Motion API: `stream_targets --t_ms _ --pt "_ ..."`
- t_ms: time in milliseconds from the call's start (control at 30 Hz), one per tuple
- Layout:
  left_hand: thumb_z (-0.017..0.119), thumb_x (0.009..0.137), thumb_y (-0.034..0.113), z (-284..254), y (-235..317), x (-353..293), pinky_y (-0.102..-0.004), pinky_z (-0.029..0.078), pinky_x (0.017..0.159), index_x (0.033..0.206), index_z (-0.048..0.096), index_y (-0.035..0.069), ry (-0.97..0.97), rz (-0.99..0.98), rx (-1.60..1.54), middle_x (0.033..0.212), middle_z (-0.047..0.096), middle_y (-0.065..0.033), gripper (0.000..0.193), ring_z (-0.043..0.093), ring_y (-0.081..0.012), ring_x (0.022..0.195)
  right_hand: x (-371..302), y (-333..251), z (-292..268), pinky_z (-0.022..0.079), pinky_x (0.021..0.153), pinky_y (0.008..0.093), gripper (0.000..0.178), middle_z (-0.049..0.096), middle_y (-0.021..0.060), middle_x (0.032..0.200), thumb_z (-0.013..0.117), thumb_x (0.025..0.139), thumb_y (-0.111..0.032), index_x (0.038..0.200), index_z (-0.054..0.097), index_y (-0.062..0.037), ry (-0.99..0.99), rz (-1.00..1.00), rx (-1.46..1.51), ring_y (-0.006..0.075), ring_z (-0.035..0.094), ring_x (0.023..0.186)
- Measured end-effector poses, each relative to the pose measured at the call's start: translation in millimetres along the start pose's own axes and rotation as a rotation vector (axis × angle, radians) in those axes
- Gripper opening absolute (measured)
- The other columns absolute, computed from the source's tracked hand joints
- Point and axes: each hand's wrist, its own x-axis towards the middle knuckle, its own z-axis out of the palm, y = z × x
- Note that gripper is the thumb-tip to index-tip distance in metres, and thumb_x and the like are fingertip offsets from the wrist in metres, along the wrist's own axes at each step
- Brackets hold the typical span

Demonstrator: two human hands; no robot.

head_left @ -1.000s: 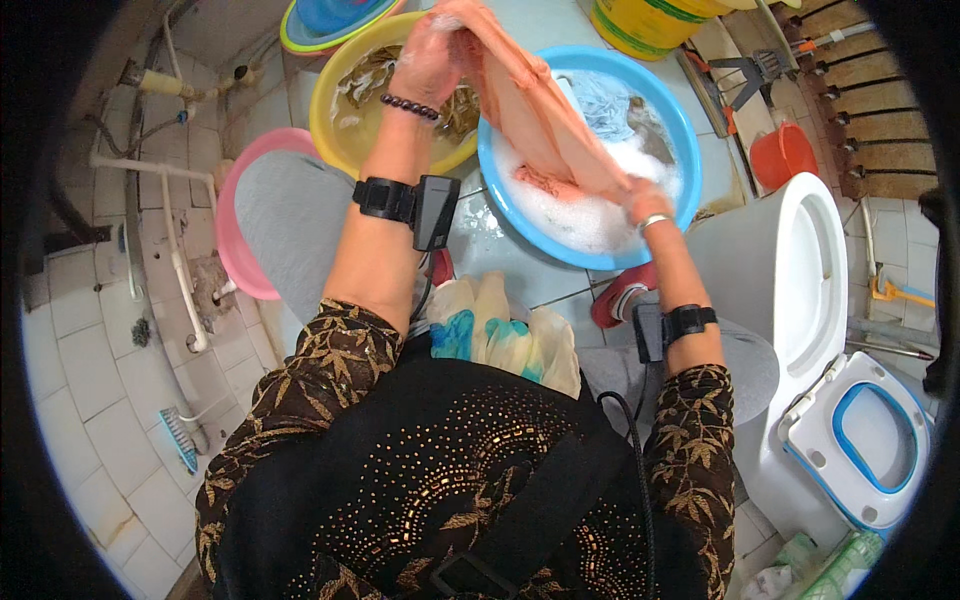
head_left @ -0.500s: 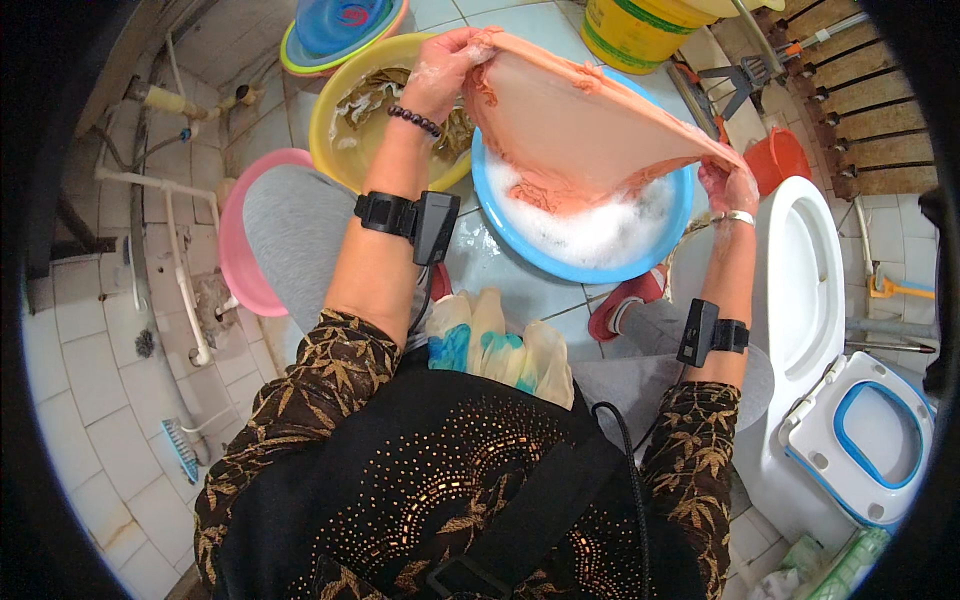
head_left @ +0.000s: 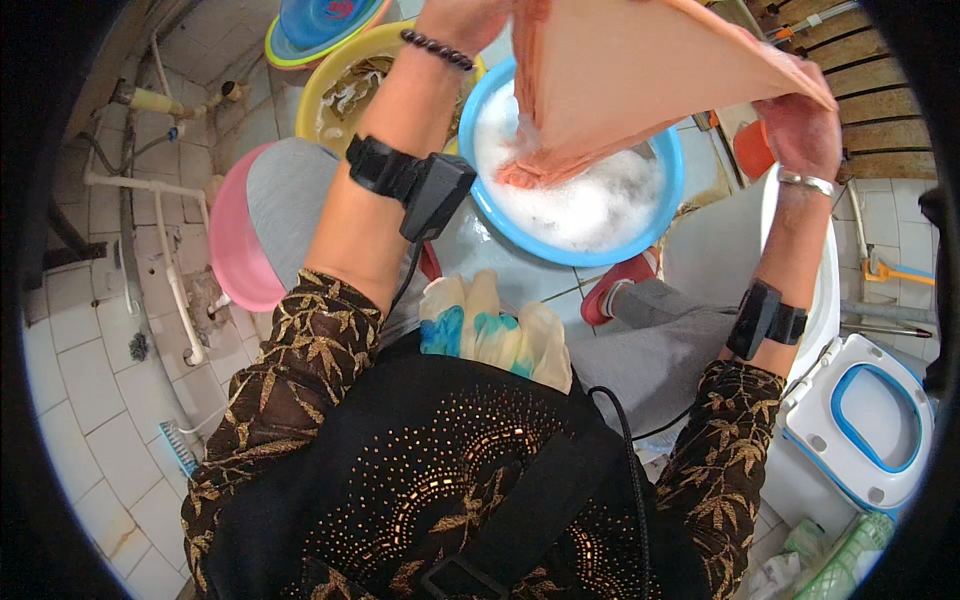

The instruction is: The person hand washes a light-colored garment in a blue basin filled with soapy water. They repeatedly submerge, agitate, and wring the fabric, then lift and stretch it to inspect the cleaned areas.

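A wet peach-coloured cloth (head_left: 640,85) hangs stretched between my two hands, lifted above the blue basin (head_left: 672,190). Its bunched lower end still touches the white suds (head_left: 590,205) in that basin. At the upper edge of the view, my left hand (head_left: 465,18) grips the cloth's left corner; its fingers are partly cut off. My right hand (head_left: 803,135) is closed on the right corner, higher than the basin's rim and off to its right. Dark beads circle my left wrist, a silver bangle my right.
Beside the blue basin stands a yellow basin (head_left: 308,112) holding soaking brownish cloth. A pink basin (head_left: 238,262) sits by my left leg, and stacked basins (head_left: 285,50) stand at the far left. To the right are a white toilet (head_left: 822,300) and a red container (head_left: 752,150).
Both hands have risen and spread apart, lifting the cloth higher out of the suds. My right hand has moved up and to the right.
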Motion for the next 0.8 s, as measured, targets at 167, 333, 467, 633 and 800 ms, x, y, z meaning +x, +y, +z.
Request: stream_targets --t_ms 167,333,467,633,800 --pt "0.039 0.093 0.020 44 -38 9 -0.0213 0.043 0.066 0.090 0.053 0.004 -0.220 -0.018 -0.353 0.079 0.055 -0.0034 0.022 0.053 -0.0115 0.072 -4 95 58 0.051 0.078 0.0334 0.044 0.058 0.0043 0.107 0.052 0.090 -0.031 0.127 0.045 -0.0084 -0.106 0.310 -0.110 0.0137 0.058 0.095" --pt "0.045 0.092 0.019 51 -68 5 -0.0200 0.042 0.064 0.088 0.056 0.005 -0.347 -0.156 -0.236 0.079 0.054 -0.0006 0.018 0.050 -0.0090 0.070 0 131 76 0.051 0.071 0.0303 0.030 0.060 0.0036 0.098 0.056 0.086 -0.026 0.110 0.054 -0.0089 0.002 0.312 -0.082 0.0142 0.060 0.085" --pt "0.063 0.080 0.026 -1 -89 -37 -0.0274 0.044 0.085 0.128 0.046 0.007 -0.071 -0.374 0.158 0.113 0.056 -0.0050 0.054 0.054 -0.0136 0.101 11 86 69 0.048 0.072 0.0245 0.023 0.060 0.0021 0.094 0.051 0.087 -0.019 0.104 0.059 -0.0059 0.052 0.199 0.037 0.0099 0.058 0.080" --pt "0.069 0.068 0.018 -39 -158 -131 -0.0347 0.044 0.087 0.133 0.042 0.010 -0.008 -0.905 0.539 0.116 0.056 -0.0125 0.071 0.055 -0.0229 0.103 28 0 70 0.044 0.094 0.0353 0.041 0.055 0.0112 0.114 0.046 0.088 -0.013 0.127 0.043 -0.0001 -0.402 -0.063 0.124 0.0210 0.054 0.105" --pt "0.068 0.070 0.019 -11 -217 -197 -0.0349 0.049 0.081 0.137 0.030 0.009 -0.200 -0.743 0.642 0.107 0.061 -0.0165 0.078 0.060 -0.0242 0.093 24 -70 95 0.039 0.101 0.0438 0.038 0.052 0.0197 0.119 0.039 0.091 -0.015 0.123 0.043 0.0049 -0.157 -0.262 0.136 0.0283 0.052 0.110"
